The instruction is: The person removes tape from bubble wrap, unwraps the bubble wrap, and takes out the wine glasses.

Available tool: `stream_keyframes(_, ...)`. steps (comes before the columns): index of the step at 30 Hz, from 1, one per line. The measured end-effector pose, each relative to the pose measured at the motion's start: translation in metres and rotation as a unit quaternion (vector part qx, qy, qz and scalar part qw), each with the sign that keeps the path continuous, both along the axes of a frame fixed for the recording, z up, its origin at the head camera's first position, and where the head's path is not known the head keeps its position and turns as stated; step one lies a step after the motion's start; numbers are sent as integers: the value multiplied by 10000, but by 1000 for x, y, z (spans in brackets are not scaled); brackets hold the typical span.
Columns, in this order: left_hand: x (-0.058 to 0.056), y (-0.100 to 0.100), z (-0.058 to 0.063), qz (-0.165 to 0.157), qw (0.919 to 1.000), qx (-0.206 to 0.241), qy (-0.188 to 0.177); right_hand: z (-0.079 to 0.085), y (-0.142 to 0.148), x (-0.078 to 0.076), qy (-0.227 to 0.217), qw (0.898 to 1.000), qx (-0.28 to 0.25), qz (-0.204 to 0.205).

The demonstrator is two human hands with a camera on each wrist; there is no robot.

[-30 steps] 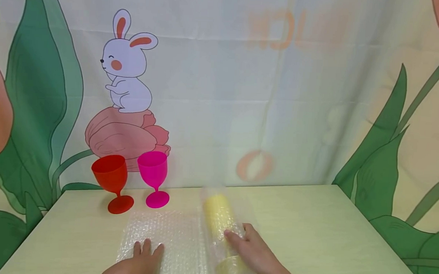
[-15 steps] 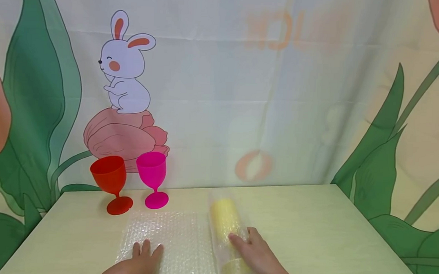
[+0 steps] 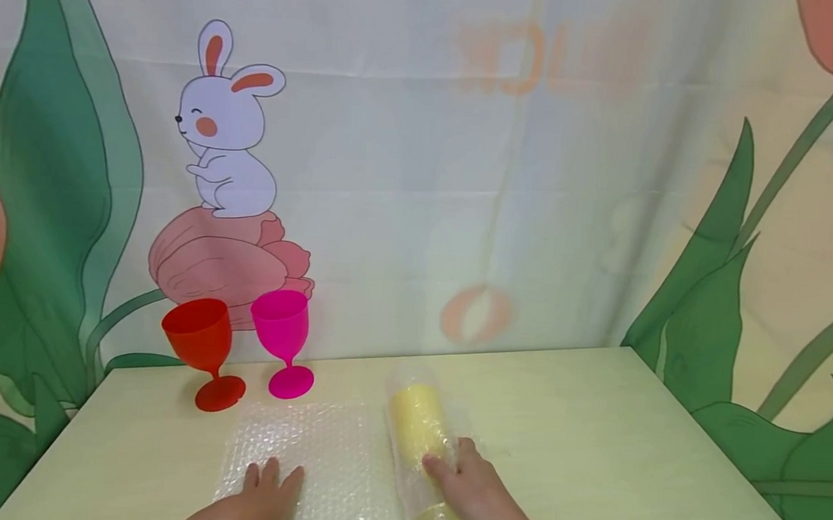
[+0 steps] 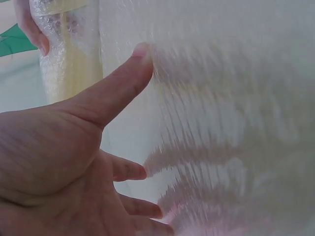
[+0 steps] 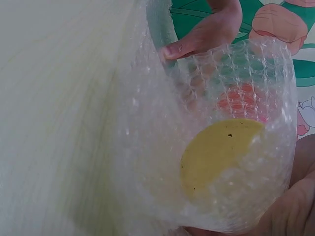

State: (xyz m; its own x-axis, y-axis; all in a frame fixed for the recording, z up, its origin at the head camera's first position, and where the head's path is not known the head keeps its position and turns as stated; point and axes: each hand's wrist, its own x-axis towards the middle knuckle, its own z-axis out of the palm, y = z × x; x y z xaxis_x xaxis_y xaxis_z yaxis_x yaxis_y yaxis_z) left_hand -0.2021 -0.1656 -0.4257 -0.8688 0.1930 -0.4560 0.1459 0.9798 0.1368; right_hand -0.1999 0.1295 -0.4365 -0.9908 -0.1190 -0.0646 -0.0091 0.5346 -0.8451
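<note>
A yellow goblet (image 3: 419, 423) lies on its side, rolled in clear bubble wrap (image 3: 331, 466), with its long axis pointing away from me. My right hand (image 3: 478, 488) grips this roll from the right, thumb on top. In the right wrist view, the round yellow foot (image 5: 216, 152) shows inside the near end of the wrap. On the flat part of the sheet, left of the roll, rests my left hand (image 3: 259, 501) with fingers spread. The left wrist view shows its thumb and fingers straight against the film (image 4: 221, 98).
A red goblet (image 3: 200, 336) and a pink goblet (image 3: 282, 328) stand upright at the back left of the pale table (image 3: 576, 438). Behind the table hangs a printed curtain (image 3: 379, 150) with a rabbit and tulips.
The wrapped roll and my right hand have shifted a little to the right relative to the standing goblets. My left hand stays in place on the sheet. The head view has turned slightly.
</note>
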Motion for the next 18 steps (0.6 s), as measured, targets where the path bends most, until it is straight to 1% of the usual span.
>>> stream_keyframes(4, 0, 0, 2, -25, 9999, -93, 108, 0, -1, 1, 3, 9998, 184, 40)
stream_keyframes(8, -1, 2, 3, -80, 9996, -121, 253, -1, -3, 1, -25, 9996, 242, 162)
stream_keyframes(12, -3, 1, 0, -220, 9990, -152, 356, -1, -5, 1, 24, 9992, 299, 266)
stream_keyframes(18, -9, 3, -3, -523, 9975, -177, 444, -1, -9, 2, 53, 9985, 512, 177)
